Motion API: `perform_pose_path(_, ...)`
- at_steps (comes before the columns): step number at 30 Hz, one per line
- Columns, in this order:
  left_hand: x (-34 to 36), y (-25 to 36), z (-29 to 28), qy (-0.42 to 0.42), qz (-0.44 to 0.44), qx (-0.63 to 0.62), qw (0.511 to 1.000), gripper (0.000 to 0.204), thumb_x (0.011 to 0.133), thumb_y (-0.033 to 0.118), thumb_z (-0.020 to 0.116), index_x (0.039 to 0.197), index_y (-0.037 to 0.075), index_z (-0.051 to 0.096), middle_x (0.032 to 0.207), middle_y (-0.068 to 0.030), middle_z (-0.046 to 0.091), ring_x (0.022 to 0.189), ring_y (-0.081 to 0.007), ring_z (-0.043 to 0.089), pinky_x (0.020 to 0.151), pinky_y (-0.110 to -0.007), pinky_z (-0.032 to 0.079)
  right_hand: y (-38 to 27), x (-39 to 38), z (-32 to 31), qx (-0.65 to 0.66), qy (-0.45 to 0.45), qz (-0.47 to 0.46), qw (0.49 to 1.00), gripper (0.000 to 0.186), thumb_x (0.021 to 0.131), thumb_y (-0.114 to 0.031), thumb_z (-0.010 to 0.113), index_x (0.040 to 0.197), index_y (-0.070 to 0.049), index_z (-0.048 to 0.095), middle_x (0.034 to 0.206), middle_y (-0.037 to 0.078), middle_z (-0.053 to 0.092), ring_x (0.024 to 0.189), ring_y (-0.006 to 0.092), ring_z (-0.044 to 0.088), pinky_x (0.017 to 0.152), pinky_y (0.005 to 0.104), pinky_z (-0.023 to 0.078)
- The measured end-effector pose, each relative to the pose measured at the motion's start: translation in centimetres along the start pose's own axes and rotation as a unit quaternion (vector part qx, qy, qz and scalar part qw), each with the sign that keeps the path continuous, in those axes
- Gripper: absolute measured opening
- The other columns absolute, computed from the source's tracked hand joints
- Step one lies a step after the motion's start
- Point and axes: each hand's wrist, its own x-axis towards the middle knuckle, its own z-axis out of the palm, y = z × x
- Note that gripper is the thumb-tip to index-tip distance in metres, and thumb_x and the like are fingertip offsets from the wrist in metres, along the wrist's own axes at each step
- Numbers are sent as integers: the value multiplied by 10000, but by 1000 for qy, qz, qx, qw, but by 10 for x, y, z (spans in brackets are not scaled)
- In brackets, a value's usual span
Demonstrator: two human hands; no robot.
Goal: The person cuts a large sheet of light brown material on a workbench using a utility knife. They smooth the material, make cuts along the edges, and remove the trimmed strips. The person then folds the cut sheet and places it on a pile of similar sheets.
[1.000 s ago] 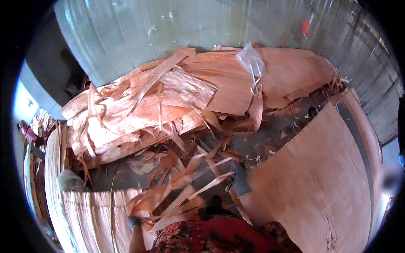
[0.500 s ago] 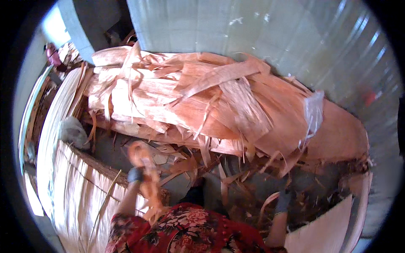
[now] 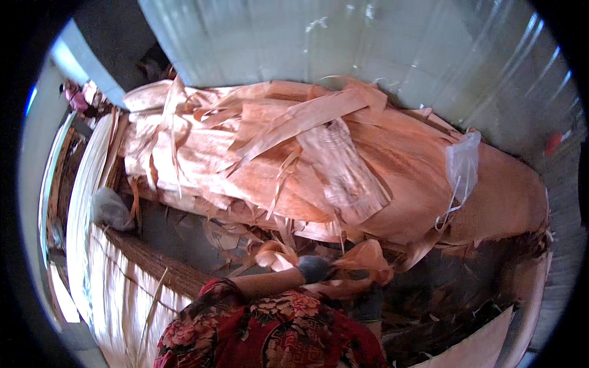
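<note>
My left hand (image 3: 313, 268), in a grey glove, reaches across my body at the lower centre, closed on crumpled strips of thin wood veneer (image 3: 273, 256). My right hand (image 3: 368, 306) is low beside it, mostly hidden by a loose orange-pink veneer piece (image 3: 365, 257), so its fingers do not show. Just beyond both hands lies a long heap of veneer sheets (image 3: 417, 190), with torn strips hanging over its near edge. Scraps lie on the dark floor around my hands.
A standing veneer stack (image 3: 123, 276) is at lower left, with a grey bag (image 3: 113, 208) on it. A veneer sheet (image 3: 472, 343) is at lower right, a plastic bag (image 3: 461, 162) on the heap, a pale wall (image 3: 356, 43) behind. Far left, apparently a person in pink (image 3: 76, 98).
The view has swung left since a second ago. My left hand has moved from the left to the centre with the strips, and my right hand has drawn in beside it.
</note>
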Motion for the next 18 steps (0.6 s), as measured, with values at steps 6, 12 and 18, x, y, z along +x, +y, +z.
perform_pose_path(6,6,-96,-14,-77,-205,131,967,220,790,284,554,833,125,700,792,-83,683,700,-265,666,581,-428,508,-14,25,-112,199,333,134,912,477,862,-319,590,1203,4,506,954,86,593,842,229,563,730,362,480)
perform_pose_path(12,-13,-270,1,-377,-179,-5,909,663,692,523,671,1223,136,583,1197,-172,590,1109,-293,575,902,-430,455,-46,-8,-182,-98,462,170,865,482,851,-312,598,1199,10,509,943,85,596,836,225,560,721,363,474)
perform_pose_path(18,108,-240,-141,37,-362,58,930,1290,543,498,817,1451,34,26,1383,-281,339,1140,-444,499,905,-461,442,-58,0,-147,-250,441,291,812,488,840,-306,606,1194,16,512,932,83,599,830,220,558,712,364,469)
